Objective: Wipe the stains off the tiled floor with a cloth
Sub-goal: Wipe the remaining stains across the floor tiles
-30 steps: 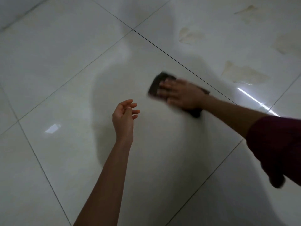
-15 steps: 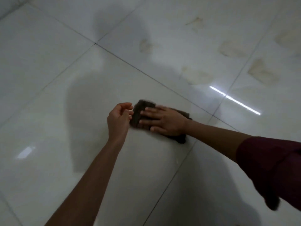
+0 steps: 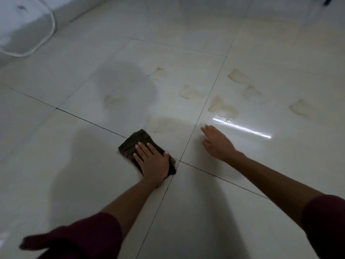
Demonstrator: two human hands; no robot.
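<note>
My left hand lies flat on the cloth, fingers spread, palm pressing the dark folded square onto the floor. The cloth's far corner juts out beyond my fingertips; its near edge shows just right of my thumb, almost touching the spot where four tiles meet. My right hand is open and empty, fingers together and stretched forward, low over the tile just right of the grout line (whether the palm touches the floor, I cannot tell). The two hands are apart, the line running between them.

Ahead of my left fingertips a faint tan smear spreads across the tile. Farther out lie the stains, pale yellowish patches: one just beyond my right fingertips, touched by a bright streak of reflected light, others scattered farther ahead and to the right, plus three on the tile ahead of my left hand, one dimmed by a shadow. Both forearms are bare, with dark red sleeves pushed up at the picture's lower edge. Far off to the left of my left hand stands a blurred white object with a rounded rim, beside the wall.
</note>
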